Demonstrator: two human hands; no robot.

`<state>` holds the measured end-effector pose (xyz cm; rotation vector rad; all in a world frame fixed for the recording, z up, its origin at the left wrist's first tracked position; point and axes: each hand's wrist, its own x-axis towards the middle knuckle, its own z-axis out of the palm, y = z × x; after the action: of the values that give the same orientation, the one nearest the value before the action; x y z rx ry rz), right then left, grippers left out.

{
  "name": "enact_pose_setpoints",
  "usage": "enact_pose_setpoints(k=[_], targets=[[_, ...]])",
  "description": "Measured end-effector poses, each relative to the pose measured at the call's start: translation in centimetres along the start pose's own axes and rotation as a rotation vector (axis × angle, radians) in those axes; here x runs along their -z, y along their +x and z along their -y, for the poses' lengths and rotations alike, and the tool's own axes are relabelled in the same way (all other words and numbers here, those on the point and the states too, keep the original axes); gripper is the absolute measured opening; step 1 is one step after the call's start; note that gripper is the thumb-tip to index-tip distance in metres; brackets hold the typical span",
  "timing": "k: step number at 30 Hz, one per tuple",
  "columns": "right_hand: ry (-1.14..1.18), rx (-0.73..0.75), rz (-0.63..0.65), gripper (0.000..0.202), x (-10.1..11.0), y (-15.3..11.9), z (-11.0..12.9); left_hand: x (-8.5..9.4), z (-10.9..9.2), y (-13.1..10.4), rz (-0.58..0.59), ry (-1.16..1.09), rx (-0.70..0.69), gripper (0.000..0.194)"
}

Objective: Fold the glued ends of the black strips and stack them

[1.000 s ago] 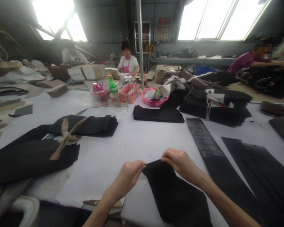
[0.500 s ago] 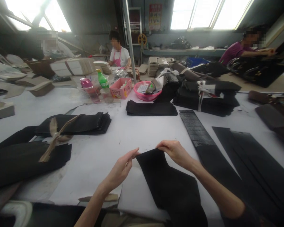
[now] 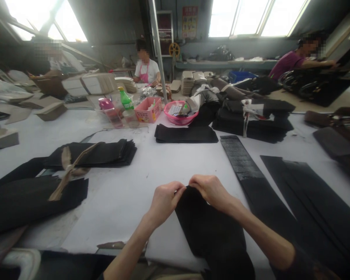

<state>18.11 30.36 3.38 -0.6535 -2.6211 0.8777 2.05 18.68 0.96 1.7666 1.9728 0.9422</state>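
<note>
The head camera showed a black panel (image 3: 212, 233) between the forearms at the near side of the white desk (image 3: 119, 202), its far end gripped by the left hand (image 3: 165, 198) and the right hand (image 3: 211, 189), fingertips nearly meeting, the fingers of each pinched tight on the edge. Beyond were a black stack (image 3: 186, 134), a pink basin (image 3: 179, 119) and a green bottle (image 3: 126, 99); farther back, a person in a pink apron (image 3: 146, 73).
</note>
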Motion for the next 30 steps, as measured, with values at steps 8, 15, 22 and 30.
enact_pose_setpoints(k=[8, 15, 22, 30], targets=[[0.109, -0.122, -0.051, 0.011, -0.5, 0.1, -1.1, 0.4, 0.1, -0.4, 0.060, -0.071, 0.026, 0.020], [0.191, -0.108, -0.050, 0.016, -0.5, -0.1, -1.1, 0.0, 0.4, -0.4, 0.091, -0.144, 0.075, 0.017], [0.757, -0.193, 0.051, 0.041, -1.0, 0.0, -1.0, 0.6, 0.2, 0.2, 0.078, -0.148, 0.071, 0.028], [0.598, -0.465, 0.237, 0.019, -1.0, -5.1, -2.9, 6.6, 2.9, 1.9, -0.242, -0.352, 0.234, 0.026]])
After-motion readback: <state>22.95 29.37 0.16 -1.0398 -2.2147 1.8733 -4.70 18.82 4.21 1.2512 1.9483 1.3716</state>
